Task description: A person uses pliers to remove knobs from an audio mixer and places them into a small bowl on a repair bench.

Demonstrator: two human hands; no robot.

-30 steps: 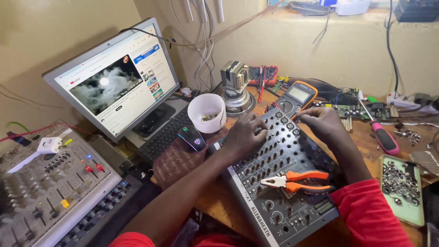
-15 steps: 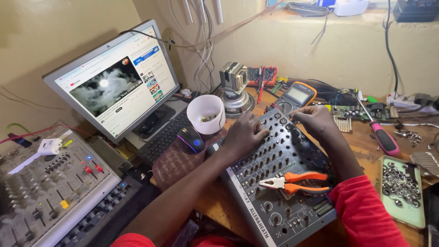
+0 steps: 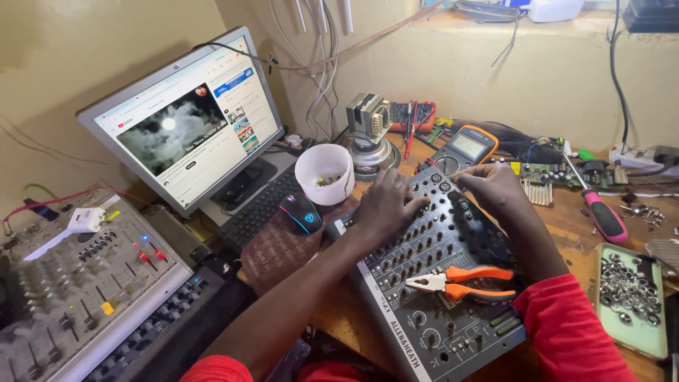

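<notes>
A grey audio mixer (image 3: 424, 283) lies on the wooden bench (image 3: 566, 226) before a tilted monitor (image 3: 187, 117). The left hand (image 3: 385, 205) rests flat on its upper knobs, fingers spread. The right hand (image 3: 491, 187) pinches a small knob near the top edge. Orange pliers (image 3: 463, 278) lie on the panel.

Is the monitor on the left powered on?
On: the monitor shows a lit web page with a moon-and-clouds video frame.

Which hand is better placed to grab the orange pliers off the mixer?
Right, probably. The orange pliers lie beside the right forearm; the right hand just pulls back. The left hand would cross over.
</notes>
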